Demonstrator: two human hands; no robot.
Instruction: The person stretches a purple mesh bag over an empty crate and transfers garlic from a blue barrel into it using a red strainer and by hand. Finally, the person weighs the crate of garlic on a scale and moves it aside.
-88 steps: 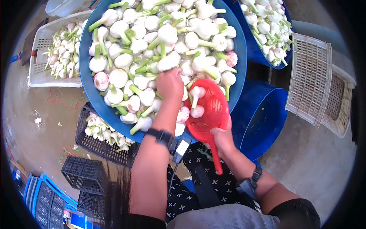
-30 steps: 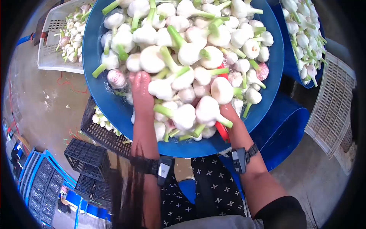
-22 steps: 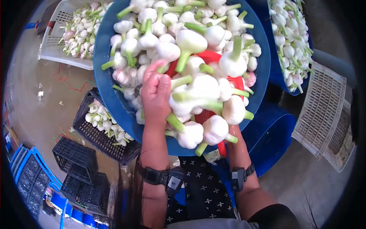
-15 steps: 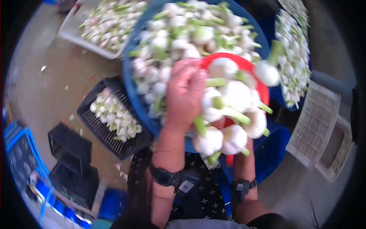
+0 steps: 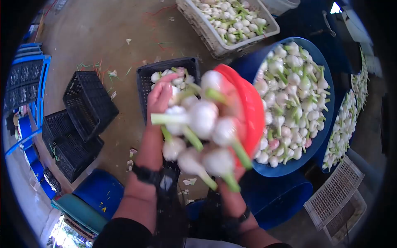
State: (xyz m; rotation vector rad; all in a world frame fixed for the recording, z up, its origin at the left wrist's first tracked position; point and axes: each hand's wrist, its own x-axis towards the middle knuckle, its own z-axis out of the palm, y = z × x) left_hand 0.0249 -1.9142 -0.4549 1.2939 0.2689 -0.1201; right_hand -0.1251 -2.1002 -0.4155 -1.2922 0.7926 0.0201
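A red plastic basket (image 5: pixel 253 113) is tilted to the left over the black crate (image 5: pixel 142 89). Large white garlic bulbs (image 5: pixel 203 118) with green stems heap and tumble at its lower side, blurred by motion. My left hand (image 5: pixel 159 99) is beside these bulbs on the left, fingers stretched out and apart, above the crate's near part. Below the basket, my right hand (image 5: pixel 237 171) supports it; most of its fingers are hidden. More garlic lies inside the crate, partly covered by my hand and the bulbs.
On the right stands a big blue tub (image 5: pixel 318 149) full of garlic, with further filled tubs behind it. A white crate (image 5: pixel 219 49) of garlic stands at the top. Black crates (image 5: pixel 89 109) are stacked left, near a blue barrel (image 5: pixel 101 194). Pale crates (image 5: pixel 337 192) lie lower right.
My view has swung left. Both hands and the red basket have moved from over the big blue tub to over the black crate, and the basket has tipped leftward.
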